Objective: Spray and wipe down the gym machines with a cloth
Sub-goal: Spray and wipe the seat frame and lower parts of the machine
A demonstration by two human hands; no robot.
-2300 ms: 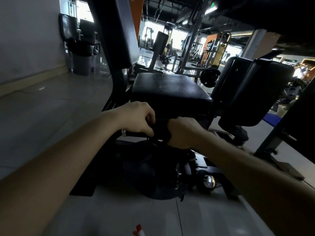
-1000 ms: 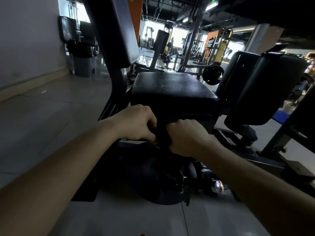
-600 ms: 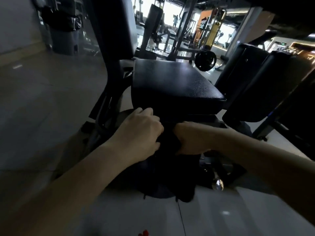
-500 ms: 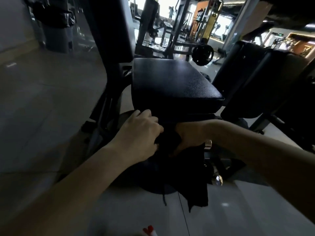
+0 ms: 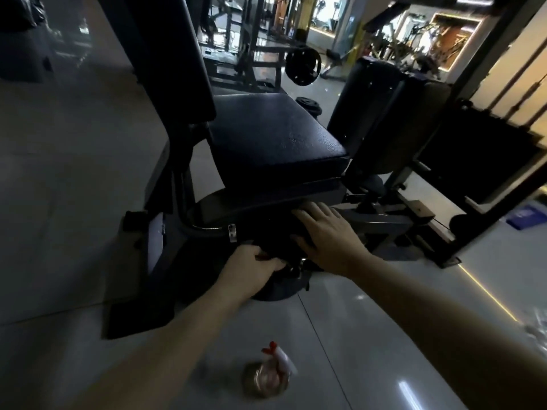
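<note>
A black gym machine fills the middle of the view, with a padded seat [image 5: 275,137] and a tall backrest [image 5: 174,54]. Below the seat's front edge a dark cloth [image 5: 278,244] lies bunched against the frame. My left hand [image 5: 254,270] grips the cloth's lower edge. My right hand [image 5: 325,235] rests flat on the cloth with its fingers spread, pressing it against the frame under the seat. A clear spray bottle [image 5: 270,374] with a white and red trigger stands on the floor tiles close to me.
Two black leg pads [image 5: 393,119] stand to the right of the seat, with a grey frame bar [image 5: 381,223] below them. More machines and a weight plate [image 5: 303,66] stand behind. A dark bin [image 5: 20,39] is at the far left.
My view has tipped down and the spray bottle has come fully into sight. My hands dropped lower under the seat. My right hand opened from a fist and now lies flat on the cloth.
</note>
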